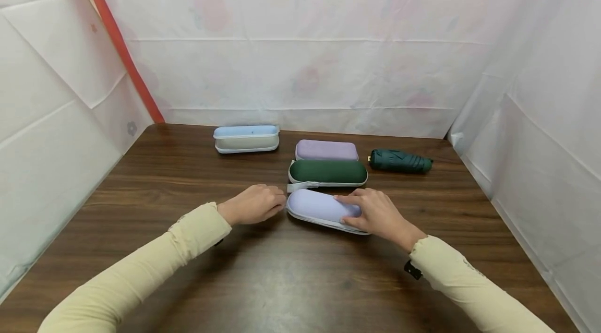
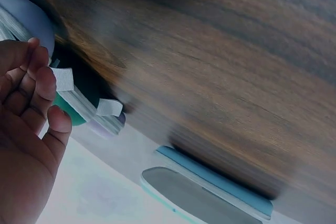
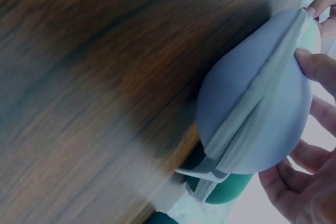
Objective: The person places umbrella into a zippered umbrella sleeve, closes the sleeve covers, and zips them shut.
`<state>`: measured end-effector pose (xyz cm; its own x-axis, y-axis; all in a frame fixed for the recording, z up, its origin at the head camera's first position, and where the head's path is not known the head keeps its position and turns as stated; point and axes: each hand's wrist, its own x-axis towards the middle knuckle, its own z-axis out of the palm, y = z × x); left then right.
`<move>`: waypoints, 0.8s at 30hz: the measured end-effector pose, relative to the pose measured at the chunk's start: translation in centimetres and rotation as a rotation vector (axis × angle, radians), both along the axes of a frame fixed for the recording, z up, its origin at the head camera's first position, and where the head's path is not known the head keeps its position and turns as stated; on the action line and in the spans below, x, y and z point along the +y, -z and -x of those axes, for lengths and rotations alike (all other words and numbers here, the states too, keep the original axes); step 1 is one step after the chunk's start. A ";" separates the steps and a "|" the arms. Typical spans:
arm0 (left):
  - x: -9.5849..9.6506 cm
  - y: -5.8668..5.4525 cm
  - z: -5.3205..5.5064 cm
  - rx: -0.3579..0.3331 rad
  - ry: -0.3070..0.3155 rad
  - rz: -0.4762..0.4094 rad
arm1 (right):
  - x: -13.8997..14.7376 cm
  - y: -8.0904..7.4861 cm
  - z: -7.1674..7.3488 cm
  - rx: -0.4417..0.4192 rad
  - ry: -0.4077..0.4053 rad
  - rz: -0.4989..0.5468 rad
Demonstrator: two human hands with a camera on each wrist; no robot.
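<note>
A lavender hard zip case [image 1: 315,205] lies on the brown table, slightly slanted. My right hand [image 1: 377,215] holds its right part, thumb on the near side and fingers over the top. At the case's left end, my left hand [image 1: 255,204] has thumb and forefinger pinched together by the zip. The left wrist view shows these fingertips meeting at the lavender case [image 2: 37,22]; what lies between them is hidden. In the right wrist view, the pale zip band [image 3: 262,90] parts into two strips toward the right end of the case.
Directly behind stand a dark green zip case [image 1: 328,172] with a pale strap and a purple case [image 1: 327,150]. A folded dark green umbrella [image 1: 401,161] lies to their right. A blue and grey case [image 1: 246,140] sits at the back left, near the hanging cloth [image 1: 300,72].
</note>
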<state>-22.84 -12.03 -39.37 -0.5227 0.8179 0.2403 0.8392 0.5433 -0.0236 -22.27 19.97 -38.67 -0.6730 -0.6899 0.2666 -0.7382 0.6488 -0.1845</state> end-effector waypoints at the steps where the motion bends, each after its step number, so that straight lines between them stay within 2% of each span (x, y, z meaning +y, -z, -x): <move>1: 0.0 0.1 0.0 -0.002 0.000 -0.004 | 0.0 0.0 -0.1 -0.003 0.008 0.001; 8: 0.5 0.4 -0.6 0.007 -0.009 -0.031 | -0.2 0.0 -0.7 -0.008 0.048 0.005; 15: 1.4 0.3 -1.1 0.051 -0.004 -0.029 | -0.4 0.1 -1.5 0.037 0.089 0.029; 19: 1.6 0.2 -1.2 0.051 -0.014 -0.028 | -0.6 -0.1 -2.2 0.041 0.119 0.031; 22: 1.6 0.2 -1.2 0.028 -0.035 -0.037 | -0.5 -0.6 -2.2 0.005 0.086 -0.004; 24: 1.6 0.3 -1.2 0.013 -0.048 -0.044 | -0.2 -1.4 -1.8 -0.050 0.025 -0.049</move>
